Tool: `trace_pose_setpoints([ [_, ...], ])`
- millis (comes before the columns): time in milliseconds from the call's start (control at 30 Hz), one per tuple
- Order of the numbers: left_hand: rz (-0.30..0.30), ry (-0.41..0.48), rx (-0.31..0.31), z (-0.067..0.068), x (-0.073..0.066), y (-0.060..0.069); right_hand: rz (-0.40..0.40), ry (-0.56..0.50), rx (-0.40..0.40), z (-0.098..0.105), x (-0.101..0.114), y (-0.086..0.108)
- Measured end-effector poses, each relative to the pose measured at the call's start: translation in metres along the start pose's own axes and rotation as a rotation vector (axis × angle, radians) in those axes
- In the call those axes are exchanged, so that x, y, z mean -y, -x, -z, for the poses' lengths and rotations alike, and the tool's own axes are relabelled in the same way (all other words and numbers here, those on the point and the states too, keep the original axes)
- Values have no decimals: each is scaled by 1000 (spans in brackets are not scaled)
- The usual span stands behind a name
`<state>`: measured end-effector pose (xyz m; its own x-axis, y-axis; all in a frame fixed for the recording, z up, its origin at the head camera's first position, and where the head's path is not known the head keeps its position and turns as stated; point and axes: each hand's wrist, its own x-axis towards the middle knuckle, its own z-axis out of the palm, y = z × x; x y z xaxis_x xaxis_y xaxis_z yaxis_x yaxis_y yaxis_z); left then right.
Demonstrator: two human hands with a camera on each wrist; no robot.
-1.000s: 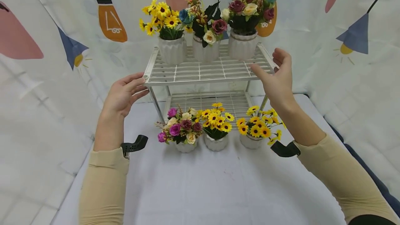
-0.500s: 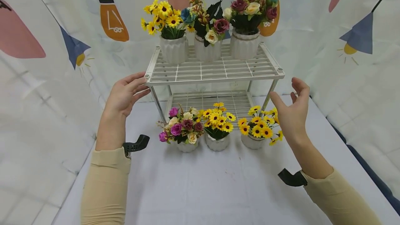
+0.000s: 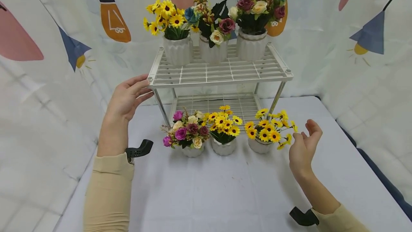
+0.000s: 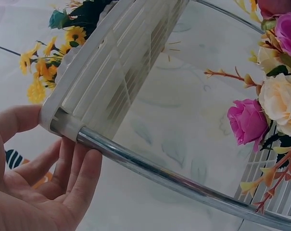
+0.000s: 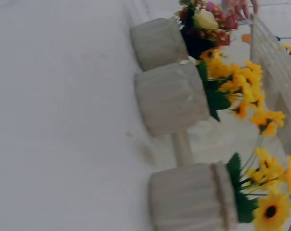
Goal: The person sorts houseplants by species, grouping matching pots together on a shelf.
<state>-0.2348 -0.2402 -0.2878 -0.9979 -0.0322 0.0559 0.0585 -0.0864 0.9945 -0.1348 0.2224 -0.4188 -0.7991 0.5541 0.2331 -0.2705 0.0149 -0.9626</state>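
Note:
My left hand (image 3: 125,97) holds the front left corner of a white two-tier wire shelf rack (image 3: 219,78). In the left wrist view, the thumb lies against the corner and the other fingers touch the metal post (image 4: 135,161) below it. My right hand (image 3: 304,151) hovers with relaxed fingers just right of a white pot of yellow daisies (image 3: 260,146), and nothing is in it. To that pot's left stand another pot of yellow daisies (image 3: 223,148) and a pot of purple and cream roses (image 3: 192,150), in front of the lower tier.
On the upper tier stand a pot of yellow flowers (image 3: 177,51), a pot of mixed roses (image 3: 213,50) and a pot of dark red roses (image 3: 252,46). A white cloth covers the table (image 3: 212,196). Behind hangs a printed curtain (image 3: 325,28).
My right hand has dropped from the upper tier's right edge, past the rack's right post, to beside the right daisy pot. The left hand stays at the rack's corner.

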Motion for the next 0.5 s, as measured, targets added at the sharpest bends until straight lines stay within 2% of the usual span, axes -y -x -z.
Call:
trace_pose_setpoints([
  [167,0,20,4,1,-1,0,-83,58,-27,5,-17,15],
  [333,-12,14,3,2,0,-1,-228,95,26,5,-31,30],
  [500,-16,21,2,1,2,-2,-339,146,101,3,-41,38],
])
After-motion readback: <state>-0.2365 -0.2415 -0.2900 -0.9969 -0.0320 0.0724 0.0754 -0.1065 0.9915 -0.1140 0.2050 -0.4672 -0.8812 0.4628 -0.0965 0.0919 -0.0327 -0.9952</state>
